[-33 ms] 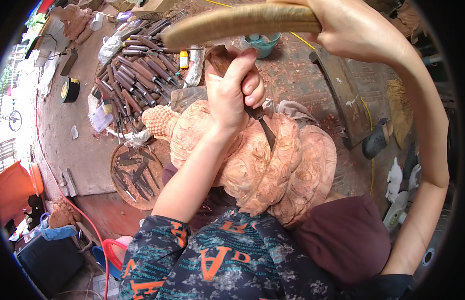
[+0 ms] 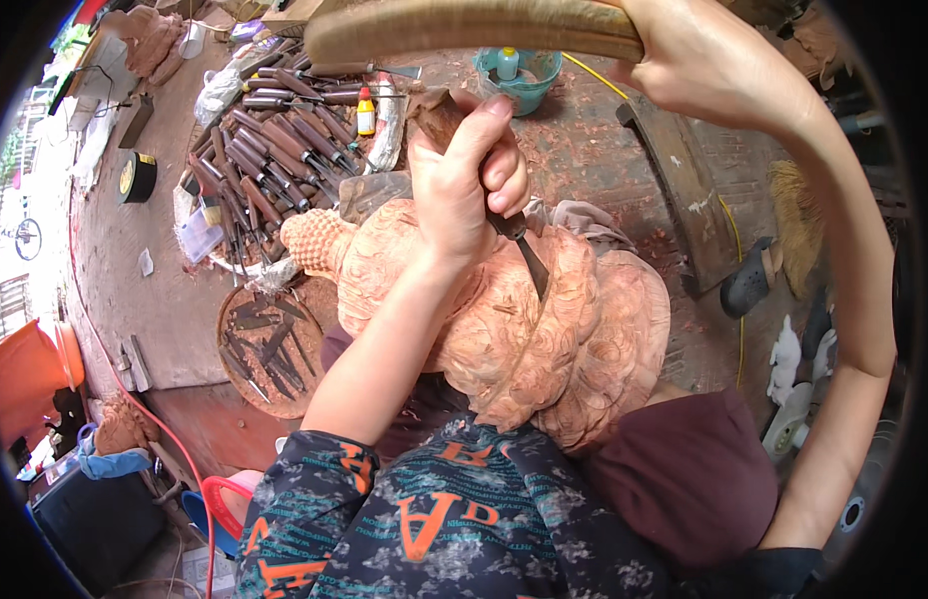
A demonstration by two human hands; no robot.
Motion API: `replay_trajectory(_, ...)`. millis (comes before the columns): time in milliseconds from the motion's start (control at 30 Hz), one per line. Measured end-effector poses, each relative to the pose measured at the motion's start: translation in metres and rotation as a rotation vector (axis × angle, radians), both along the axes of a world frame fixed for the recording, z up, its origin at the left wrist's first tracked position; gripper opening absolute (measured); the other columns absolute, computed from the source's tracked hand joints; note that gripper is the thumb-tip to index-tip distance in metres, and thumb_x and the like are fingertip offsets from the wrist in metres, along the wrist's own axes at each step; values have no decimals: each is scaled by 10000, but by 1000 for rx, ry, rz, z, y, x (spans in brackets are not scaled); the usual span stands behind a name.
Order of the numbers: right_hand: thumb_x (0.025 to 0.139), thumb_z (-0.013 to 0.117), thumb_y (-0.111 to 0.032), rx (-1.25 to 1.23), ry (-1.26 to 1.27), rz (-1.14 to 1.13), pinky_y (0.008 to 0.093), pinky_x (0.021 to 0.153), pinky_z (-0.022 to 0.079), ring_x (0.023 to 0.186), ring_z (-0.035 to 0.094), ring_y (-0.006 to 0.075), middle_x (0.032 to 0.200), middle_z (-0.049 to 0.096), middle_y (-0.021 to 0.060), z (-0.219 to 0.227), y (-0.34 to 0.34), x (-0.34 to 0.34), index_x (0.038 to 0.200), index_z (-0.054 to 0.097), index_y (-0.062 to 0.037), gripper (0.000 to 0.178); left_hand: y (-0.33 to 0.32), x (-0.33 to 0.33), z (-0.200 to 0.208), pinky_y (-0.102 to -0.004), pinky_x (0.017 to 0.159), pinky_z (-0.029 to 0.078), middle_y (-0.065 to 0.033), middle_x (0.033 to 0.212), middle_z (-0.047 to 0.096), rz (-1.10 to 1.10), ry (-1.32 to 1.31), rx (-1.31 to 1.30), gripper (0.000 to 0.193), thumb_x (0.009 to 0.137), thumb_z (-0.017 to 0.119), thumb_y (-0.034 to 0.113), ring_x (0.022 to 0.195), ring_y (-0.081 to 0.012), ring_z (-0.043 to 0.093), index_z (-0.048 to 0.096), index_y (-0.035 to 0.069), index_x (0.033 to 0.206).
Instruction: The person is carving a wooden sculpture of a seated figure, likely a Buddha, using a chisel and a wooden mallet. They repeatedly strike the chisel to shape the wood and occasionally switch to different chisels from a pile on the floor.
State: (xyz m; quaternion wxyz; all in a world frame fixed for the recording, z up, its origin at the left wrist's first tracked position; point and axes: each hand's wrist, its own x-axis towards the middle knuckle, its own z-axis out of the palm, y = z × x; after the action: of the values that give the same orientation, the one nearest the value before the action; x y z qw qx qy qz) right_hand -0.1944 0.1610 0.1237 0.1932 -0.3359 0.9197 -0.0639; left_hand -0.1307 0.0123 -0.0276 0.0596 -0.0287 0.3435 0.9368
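Note:
My left hand (image 2: 464, 190) is closed around the dark wooden handle of a carving chisel (image 2: 530, 262). The blade slants down, its tip touching a groove in a reddish wood carving (image 2: 384, 270), which rests by my lap. A knobbed, rounded end of this figure points left, and swirling folds cover its body. Above the chisel's butt end, a long wooden mallet (image 2: 464, 36) is raised, apart from the handle and blurred at its far end. My right hand (image 2: 694, 65) grips it at its right end. A small wood chip (image 2: 505, 308) lies on the carving near the blade.
A heap of wooden-handled chisels (image 2: 284, 150) lies at the upper left beside a small yellow bottle (image 2: 365, 115). Flat blades fill a round tray (image 2: 230, 374). Behind stand a teal bucket (image 2: 532, 95) and a plank (image 2: 684, 190). A red hose (image 2: 150, 409) runs along the left.
The mallet has shifted slightly up and left in the picture. A chip now shows on the carving. The chisel stays in nearly the same place.

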Motion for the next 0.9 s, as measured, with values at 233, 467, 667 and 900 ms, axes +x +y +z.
replay_trajectory(233,736,489,5,-24,-106,-79,372,728,476,821,608,276,888,605,188,-1,3,9,1110,493,-19,374,-21,-7,-3,-223,298,240,43,462,366,180,28,76,245,891,471,118,330,-55,299,448,88,649)
replay_trajectory(467,766,583,-37,-443,-33,-294,339,827,451,944,558,209,1015,573,177,-11,-4,23,1212,452,20,468,-13,3,9,-229,309,236,12,465,363,83,25,-74,207,898,542,138,323,-77,307,438,88,726)
replay_trajectory(667,742,572,-25,-433,-29,-333,350,771,454,849,571,216,908,580,154,-3,-2,22,1150,468,9,422,-14,3,9,-234,315,230,10,467,355,41,52,-78,189,904,535,134,329,-80,304,442,102,742)
replay_trajectory(900,723,491,37,-282,-11,-107,376,709,485,794,611,252,853,602,170,5,-3,12,1071,490,-28,355,-14,6,7,-236,318,221,12,472,347,70,28,-64,180,905,519,106,335,-77,297,445,104,741)
